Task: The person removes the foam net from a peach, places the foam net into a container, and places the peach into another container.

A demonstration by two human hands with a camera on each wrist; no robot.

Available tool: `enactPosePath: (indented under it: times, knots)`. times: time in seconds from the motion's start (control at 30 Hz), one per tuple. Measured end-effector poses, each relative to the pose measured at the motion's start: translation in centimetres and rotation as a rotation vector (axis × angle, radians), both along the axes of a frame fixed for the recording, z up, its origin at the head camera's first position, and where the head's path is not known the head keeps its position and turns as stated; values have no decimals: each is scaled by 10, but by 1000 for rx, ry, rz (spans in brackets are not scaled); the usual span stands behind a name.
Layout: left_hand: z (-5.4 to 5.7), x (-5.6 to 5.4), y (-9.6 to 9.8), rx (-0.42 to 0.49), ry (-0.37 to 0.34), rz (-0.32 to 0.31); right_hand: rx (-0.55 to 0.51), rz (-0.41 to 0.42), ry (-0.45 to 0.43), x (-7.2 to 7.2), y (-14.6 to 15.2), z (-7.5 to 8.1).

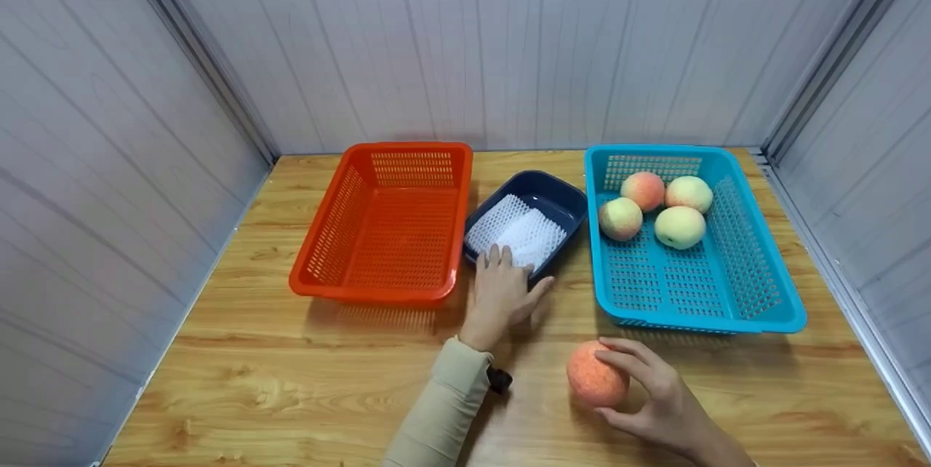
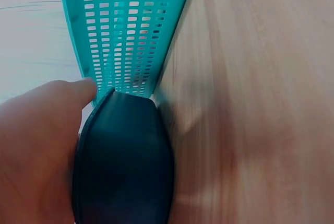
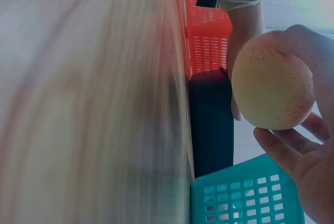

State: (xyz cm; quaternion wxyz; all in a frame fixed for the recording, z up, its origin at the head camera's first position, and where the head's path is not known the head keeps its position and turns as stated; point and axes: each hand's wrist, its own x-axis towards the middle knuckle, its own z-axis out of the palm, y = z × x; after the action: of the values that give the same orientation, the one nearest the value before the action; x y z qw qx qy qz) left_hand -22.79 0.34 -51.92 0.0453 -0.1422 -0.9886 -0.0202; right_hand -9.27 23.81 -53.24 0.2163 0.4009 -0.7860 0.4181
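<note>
My right hand (image 1: 665,401) grips a peach (image 1: 595,374) low over the front of the table, thumb and fingers around its side. Orange-red in the head view, the peach (image 3: 271,85) looks pale yellow with red speckles in the right wrist view. My left hand (image 1: 500,300) reaches over the near rim of a dark blue tray (image 1: 556,194), fingers extended and thumb apart. White foam fruit nets (image 1: 534,234) lie inside that tray, right at my left fingertips. The left wrist view shows the tray's outer wall (image 2: 125,161) beside the hand, its contents hidden.
An orange-red basket (image 1: 407,234) stands left of the tray. To its right, a blue basket (image 1: 760,263) holds several peaches (image 1: 680,227) toward its back. Grey panel walls (image 1: 451,45) enclose the wooden table (image 1: 291,380) at the back and both sides.
</note>
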Motion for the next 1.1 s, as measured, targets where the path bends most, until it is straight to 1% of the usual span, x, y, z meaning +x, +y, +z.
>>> enactPosePath:
  times: [0.13, 0.3, 0.37, 0.47, 0.57, 0.67, 0.73, 0.83, 0.93, 1.03, 1.1]
  knots:
    - [0, -1, -2, -3, 6, -12, -3, 1, -3, 0, -1, 0]
    - [-1, -2, -7, 11, 60, -42, -2, 2, 1, -1, -3, 2]
    - [-1, -3, -8, 29, 89, -57, -5, 2, 9, -2, -3, 3]
    - [0, -4, -12, 79, 146, -86, -6, -4, 20, -3, -2, 7]
    - [1, -2, -14, 155, 233, -120, -5, -8, 23, -4, 0, 11]
    - [4, 4, -14, 221, 320, -165, -6, -19, 16, -3, 4, 18]
    - [6, 9, -12, 253, 360, -200, -8, -34, 9, -3, 6, 23]
    - [9, 15, -8, 294, 384, -259, -10, -62, 7, -3, 10, 32]
    - [13, 20, -4, 338, 392, -327, -28, -81, 48, -4, 13, 43]
    - [19, 25, 1, 365, 410, -394, -23, -112, 80, -6, 16, 58]
    - [23, 27, 5, 372, 424, -431, -7, -134, 77, -7, 17, 71]
